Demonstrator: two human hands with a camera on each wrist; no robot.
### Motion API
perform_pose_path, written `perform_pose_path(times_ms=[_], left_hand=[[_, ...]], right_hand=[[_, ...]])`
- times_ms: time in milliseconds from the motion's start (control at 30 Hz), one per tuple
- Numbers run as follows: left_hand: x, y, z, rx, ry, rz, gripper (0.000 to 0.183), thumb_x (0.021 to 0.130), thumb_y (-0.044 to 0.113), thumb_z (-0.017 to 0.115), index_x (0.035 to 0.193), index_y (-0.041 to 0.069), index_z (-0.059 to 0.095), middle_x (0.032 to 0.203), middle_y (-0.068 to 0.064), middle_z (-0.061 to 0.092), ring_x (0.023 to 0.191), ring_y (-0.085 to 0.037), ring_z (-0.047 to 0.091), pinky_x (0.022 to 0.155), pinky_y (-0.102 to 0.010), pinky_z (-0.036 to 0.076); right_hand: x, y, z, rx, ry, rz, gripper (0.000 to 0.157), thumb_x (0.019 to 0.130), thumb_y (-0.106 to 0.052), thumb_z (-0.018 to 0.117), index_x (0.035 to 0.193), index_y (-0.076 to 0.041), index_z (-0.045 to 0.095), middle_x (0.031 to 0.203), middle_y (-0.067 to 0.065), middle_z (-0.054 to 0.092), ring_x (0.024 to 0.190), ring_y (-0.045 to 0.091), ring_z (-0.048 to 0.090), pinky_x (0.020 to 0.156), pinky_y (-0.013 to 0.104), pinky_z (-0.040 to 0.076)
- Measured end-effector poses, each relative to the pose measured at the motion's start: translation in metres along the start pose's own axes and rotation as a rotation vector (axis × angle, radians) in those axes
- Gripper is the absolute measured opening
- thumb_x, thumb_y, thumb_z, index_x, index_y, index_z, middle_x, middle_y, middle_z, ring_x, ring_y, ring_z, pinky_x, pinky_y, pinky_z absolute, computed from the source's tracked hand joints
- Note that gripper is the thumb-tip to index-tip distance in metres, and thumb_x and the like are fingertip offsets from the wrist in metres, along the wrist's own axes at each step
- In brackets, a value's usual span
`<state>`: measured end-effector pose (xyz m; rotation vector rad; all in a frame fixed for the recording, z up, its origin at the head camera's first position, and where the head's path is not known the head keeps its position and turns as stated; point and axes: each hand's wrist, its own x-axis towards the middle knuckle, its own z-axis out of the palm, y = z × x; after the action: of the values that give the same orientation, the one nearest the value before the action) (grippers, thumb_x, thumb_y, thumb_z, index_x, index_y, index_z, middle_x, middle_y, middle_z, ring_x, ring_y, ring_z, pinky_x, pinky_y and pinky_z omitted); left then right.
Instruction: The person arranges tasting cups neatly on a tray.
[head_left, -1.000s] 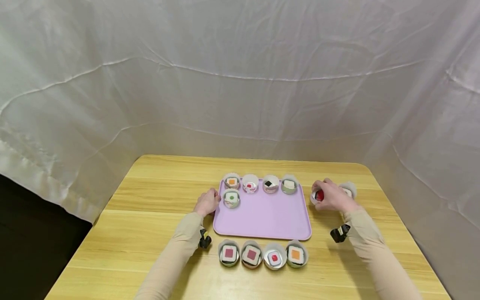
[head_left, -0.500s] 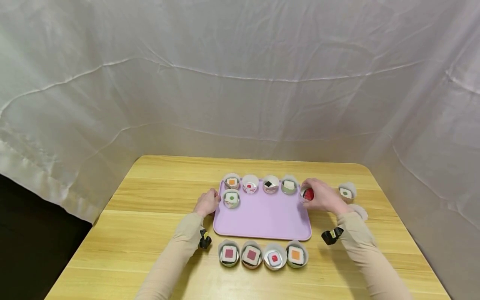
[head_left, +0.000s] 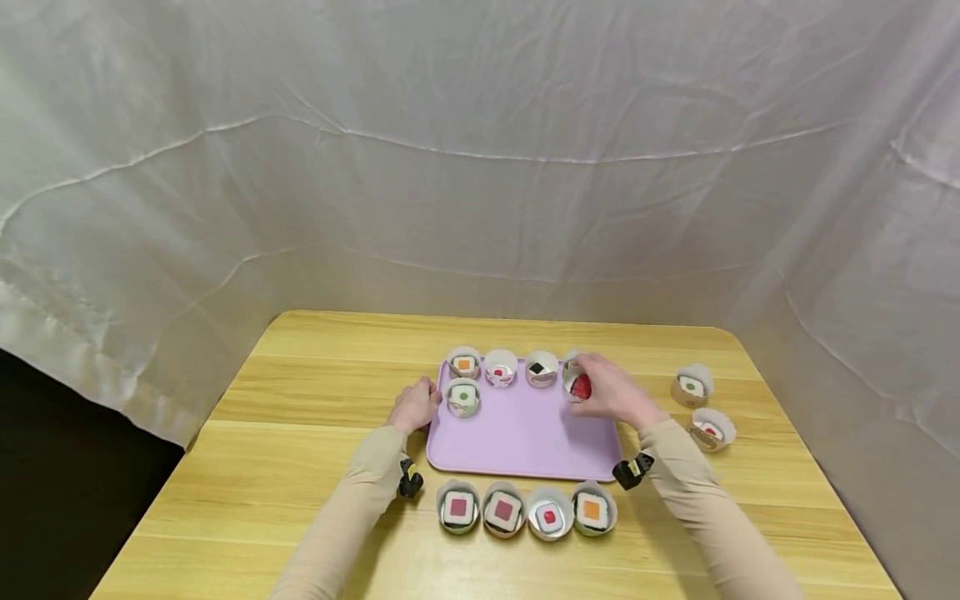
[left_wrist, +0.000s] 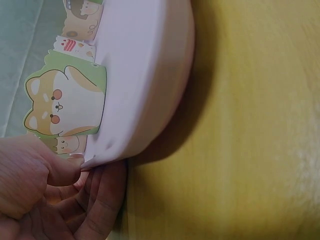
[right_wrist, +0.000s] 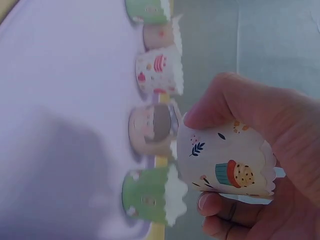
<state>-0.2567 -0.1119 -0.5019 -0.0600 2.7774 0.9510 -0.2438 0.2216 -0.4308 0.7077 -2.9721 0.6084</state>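
My left hand (head_left: 415, 406) grips the left edge of a lilac tray (head_left: 517, 446); in the left wrist view its thumb lies over the rim with the fingers underneath. My right hand (head_left: 609, 390) holds a white paper baking cup (right_wrist: 225, 160) printed with a cupcake, pinched between thumb and fingers above the tray's back right part. A red piece (head_left: 581, 387) shows inside that cup. Along the tray's back edge stand several filled cups, among them one with an orange square (head_left: 464, 364) and one with a black diamond (head_left: 536, 367). A green-dotted cup (head_left: 463, 397) stands in front of them at the left.
Several cups line the tray's front side on the wooden table (head_left: 300, 400), including one with an orange square (head_left: 592, 508) and one with a red piece (head_left: 550, 517). Right of the tray stand a green-dotted cup (head_left: 691, 387) and a red-topped cup (head_left: 711, 430). Pale curtain (head_left: 480, 208) surrounds the table.
My right hand has carried the cup with the red piece leftward, from the table right of the tray to over the tray. The left hand stays at the tray's edge.
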Motion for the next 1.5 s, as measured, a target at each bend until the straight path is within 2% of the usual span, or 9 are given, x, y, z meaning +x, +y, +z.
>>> perform_pose_path(times_ms=[233,400,567,767,833,967,1067,1300,1500], left_hand=[[0.000,0.000,0.000,-0.004,0.012,0.018,0.015,0.104,0.018,0.050,0.100,0.005,0.056,0.079,-0.009,0.060,0.067,-0.019,0.059,0.054,-0.025,0.044],[0.000,0.000,0.000,0.003,0.008,0.012,0.015,0.105,0.019,0.050,0.101,0.006,0.056,0.081,-0.010,0.060,0.069,-0.020,0.060,0.056,-0.026,0.045],[0.001,0.000,0.001,0.011,0.007,0.009,0.015,0.105,0.019,0.050,0.101,0.006,0.056,0.081,-0.010,0.060,0.070,-0.021,0.060,0.056,-0.026,0.045],[0.001,0.000,0.001,0.010,0.008,0.011,0.015,0.105,0.019,0.050,0.100,0.006,0.056,0.081,-0.010,0.061,0.070,-0.021,0.061,0.057,-0.027,0.046],[0.001,0.000,0.001,0.011,0.009,0.010,0.015,0.105,0.019,0.050,0.101,0.006,0.056,0.081,-0.010,0.061,0.070,-0.021,0.061,0.057,-0.027,0.046],[0.001,-0.001,0.001,0.015,0.008,0.010,0.016,0.105,0.020,0.049,0.101,0.006,0.056,0.082,-0.011,0.061,0.072,-0.022,0.060,0.057,-0.027,0.046],[0.002,-0.001,0.000,0.013,0.007,0.010,0.016,0.105,0.020,0.049,0.101,0.006,0.056,0.083,-0.011,0.061,0.072,-0.022,0.061,0.058,-0.027,0.046],[0.003,-0.001,0.000,0.023,0.016,0.016,0.015,0.104,0.020,0.050,0.100,0.006,0.056,0.085,-0.011,0.062,0.076,-0.023,0.061,0.061,-0.028,0.046],[0.004,-0.002,-0.001,0.033,0.019,0.024,0.015,0.104,0.020,0.051,0.100,0.006,0.056,0.086,-0.012,0.063,0.078,-0.025,0.062,0.062,-0.030,0.047]], right_hand=[[0.012,-0.018,0.011,-0.014,-0.037,-0.011,0.055,0.065,-0.019,0.084,0.112,-0.003,0.061,0.105,0.012,0.062,0.094,0.025,0.056,0.079,0.039,0.051],[0.021,-0.030,0.020,-0.028,-0.078,-0.008,0.054,0.065,-0.020,0.084,0.112,-0.007,0.061,0.104,0.011,0.062,0.092,0.025,0.058,0.080,0.041,0.051],[0.030,-0.039,0.028,-0.027,-0.124,-0.004,0.064,0.067,-0.020,0.086,0.122,-0.003,0.059,0.113,0.017,0.061,0.095,0.028,0.062,0.083,0.044,0.055],[0.040,-0.048,0.036,-0.014,-0.175,0.032,0.080,0.069,-0.020,0.086,0.138,0.003,0.052,0.133,0.023,0.057,0.115,0.037,0.061,0.102,0.052,0.051],[0.043,-0.050,0.040,-0.022,-0.186,0.036,0.083,0.069,-0.020,0.086,0.140,0.003,0.050,0.136,0.025,0.056,0.117,0.038,0.061,0.103,0.054,0.050],[0.048,-0.053,0.046,-0.032,-0.205,0.049,0.070,0.067,-0.019,0.085,0.128,-0.002,0.055,0.127,0.021,0.059,0.108,0.035,0.063,0.097,0.053,0.053],[0.052,-0.056,0.050,-0.033,-0.209,0.063,0.063,0.067,-0.018,0.086,0.121,-0.005,0.056,0.126,0.020,0.060,0.111,0.036,0.062,0.098,0.055,0.052],[0.057,-0.063,0.057,-0.029,-0.202,0.069,0.063,0.069,-0.017,0.086,0.122,-0.004,0.055,0.133,0.024,0.060,0.123,0.038,0.058,0.106,0.057,0.047],[0.059,-0.066,0.063,-0.014,-0.187,0.078,0.061,0.069,-0.014,0.087,0.120,-0.004,0.056,0.119,0.019,0.065,0.111,0.037,0.063,0.098,0.054,0.052]])
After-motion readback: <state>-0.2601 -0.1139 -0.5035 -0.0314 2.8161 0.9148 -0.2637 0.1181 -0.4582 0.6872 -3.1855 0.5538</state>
